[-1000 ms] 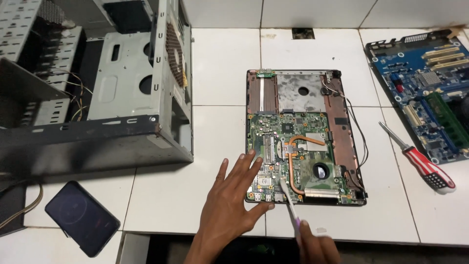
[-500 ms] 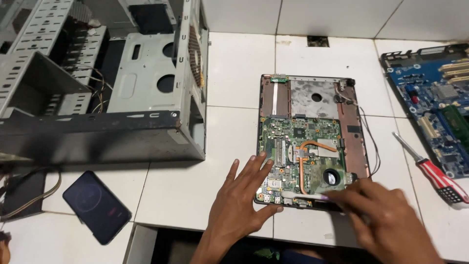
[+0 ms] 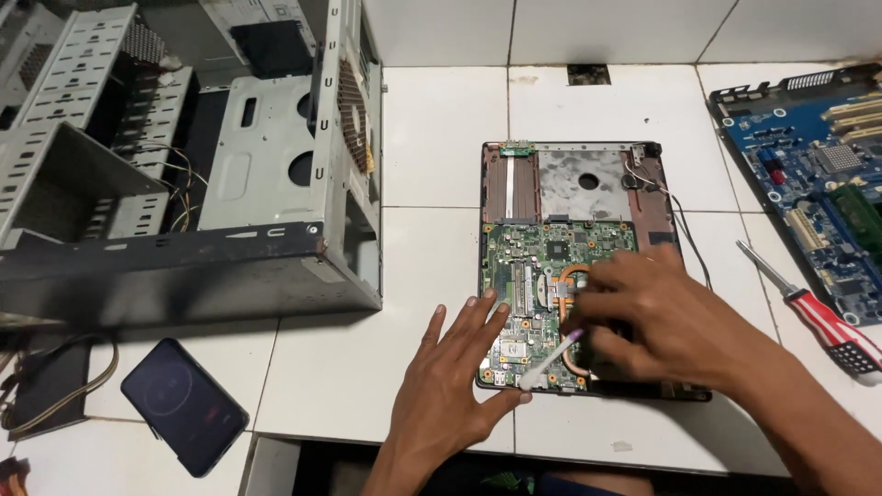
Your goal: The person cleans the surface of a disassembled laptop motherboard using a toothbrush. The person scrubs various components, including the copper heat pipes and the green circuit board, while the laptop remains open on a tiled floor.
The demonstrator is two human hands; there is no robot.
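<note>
An opened laptop base lies on the white tiles with its green circuit board and copper heat pipe exposed. My left hand rests flat, fingers spread, on the tile and the board's lower left corner. My right hand covers the board's lower right part and grips a thin white and purple stick-like tool. The tool's tip points down-left toward the board's front edge, close to my left thumb.
An open grey desktop case lies at the left. A dark phone sits near the tile edge. A blue motherboard and a red-handled screwdriver lie at the right. The tiled surface ends just below my hands.
My right hand came up from the bottom edge onto the board's lower right part, carrying the thin tool. My left hand stayed on the lower left corner.
</note>
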